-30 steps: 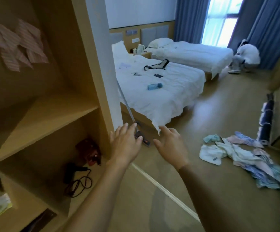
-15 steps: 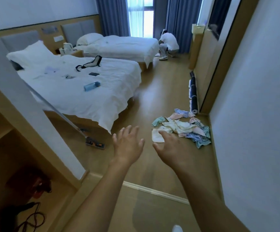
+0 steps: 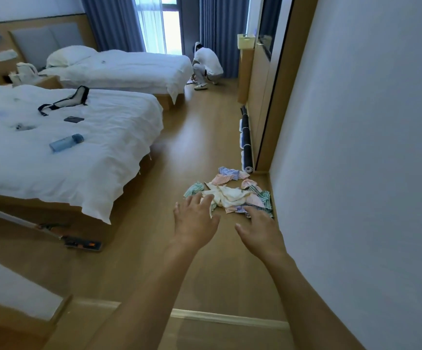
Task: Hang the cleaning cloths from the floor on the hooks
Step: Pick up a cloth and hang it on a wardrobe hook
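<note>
Hotel room: twin beds (image 3: 119,69), curtains (image 3: 114,21).

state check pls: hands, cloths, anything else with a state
left hand: open, holds nothing
right hand: open, holds nothing
cleaning cloths: heaped on floor by wall, none picked up
water bottle: lying on its side on bed
curtains: parted at window
</note>
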The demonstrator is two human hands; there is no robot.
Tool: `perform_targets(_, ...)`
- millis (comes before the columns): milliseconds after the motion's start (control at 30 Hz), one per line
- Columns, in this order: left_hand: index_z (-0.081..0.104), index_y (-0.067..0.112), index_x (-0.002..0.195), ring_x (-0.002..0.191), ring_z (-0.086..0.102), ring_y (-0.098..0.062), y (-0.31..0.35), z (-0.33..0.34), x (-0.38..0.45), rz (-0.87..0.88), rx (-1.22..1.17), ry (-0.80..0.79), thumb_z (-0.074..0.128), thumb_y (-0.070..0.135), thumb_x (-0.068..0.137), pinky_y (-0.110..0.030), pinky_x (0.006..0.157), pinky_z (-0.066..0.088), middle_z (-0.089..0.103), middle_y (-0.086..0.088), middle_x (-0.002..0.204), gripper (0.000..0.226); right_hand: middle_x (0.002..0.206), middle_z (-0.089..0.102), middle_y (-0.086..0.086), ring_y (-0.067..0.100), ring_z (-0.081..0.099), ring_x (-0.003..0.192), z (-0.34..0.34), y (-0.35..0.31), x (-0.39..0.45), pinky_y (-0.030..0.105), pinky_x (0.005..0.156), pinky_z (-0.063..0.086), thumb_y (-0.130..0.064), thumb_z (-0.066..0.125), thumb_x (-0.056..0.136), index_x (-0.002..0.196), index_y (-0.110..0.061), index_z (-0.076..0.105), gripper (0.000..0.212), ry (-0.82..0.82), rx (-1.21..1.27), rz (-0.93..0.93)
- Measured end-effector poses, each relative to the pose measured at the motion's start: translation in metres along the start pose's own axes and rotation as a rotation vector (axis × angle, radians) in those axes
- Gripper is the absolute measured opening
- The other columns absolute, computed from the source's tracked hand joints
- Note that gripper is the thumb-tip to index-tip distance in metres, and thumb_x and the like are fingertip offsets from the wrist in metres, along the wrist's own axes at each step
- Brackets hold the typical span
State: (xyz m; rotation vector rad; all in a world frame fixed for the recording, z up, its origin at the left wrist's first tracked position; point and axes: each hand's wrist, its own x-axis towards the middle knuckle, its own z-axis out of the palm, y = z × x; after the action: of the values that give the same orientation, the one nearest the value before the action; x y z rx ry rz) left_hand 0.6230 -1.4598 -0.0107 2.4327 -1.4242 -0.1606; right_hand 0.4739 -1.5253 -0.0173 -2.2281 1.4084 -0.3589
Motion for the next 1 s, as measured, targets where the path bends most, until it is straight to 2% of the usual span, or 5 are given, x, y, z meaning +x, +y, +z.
perform_targets(167,0.035,0.033,0.146,0.145,0.023,-0.022,0.038,0.024,0.047,0.059,-0.001,-0.069,0.049,0.046,0.094,-0.051,0.119,0.012,0.032,0.003,0.155,0.056,0.137,0.051,0.005,0.023,0.050,0.123,-0.016,0.036,0.035,0.035,0.098,0.046,-0.044,0.059,0.088,0.141,-0.024,0.044,0.058,0.023,0.020,0.074)
perform_targets(367,0.036,0.032,0.145,0.145,0.022,-0.023,0.061,0.055,0.113,0.121,-0.018,-0.130,0.050,0.043,0.094,-0.050,0.119,0.012,0.033,0.003,0.154,0.055,0.123,0.057,0.007,0.024,0.056,0.111,-0.020,0.065,0.086,0.031,0.087,0.046,-0.040,0.061,0.087,0.133,-0.022,0.051,0.050,0.062,0.042,0.143)
perform_targets(667,0.034,0.032,0.147,0.145,0.022,-0.024,0.065,0.083,0.261,0.181,-0.050,-0.188,0.049,0.047,0.095,-0.051,0.118,0.013,0.034,0.003,0.154,0.056,0.129,0.054,0.007,0.025,0.054,0.116,-0.024,0.071,0.227,0.036,0.092,0.048,-0.041,0.060,0.089,0.139,-0.024,0.045,0.055,0.060,-0.012,0.222)
perform_targets(800,0.036,0.031,0.144,0.142,0.028,-0.025,0.059,0.083,0.329,0.207,-0.048,-0.200,0.050,0.045,0.094,-0.051,0.117,0.017,0.040,0.001,0.149,0.054,0.128,0.054,0.008,0.026,0.054,0.115,-0.021,0.065,0.289,0.035,0.090,0.047,-0.040,0.060,0.090,0.139,-0.024,0.045,0.054,0.046,-0.026,0.242)
perform_targets(1000,0.034,0.029,0.148,0.143,0.027,-0.027,0.052,0.094,0.407,0.217,-0.062,-0.234,0.052,0.043,0.095,-0.051,0.118,0.017,0.035,0.000,0.154,0.057,0.126,0.054,0.009,0.026,0.054,0.113,-0.009,0.072,0.359,0.035,0.087,0.047,-0.039,0.061,0.089,0.136,-0.023,0.047,0.052,0.027,-0.016,0.267)
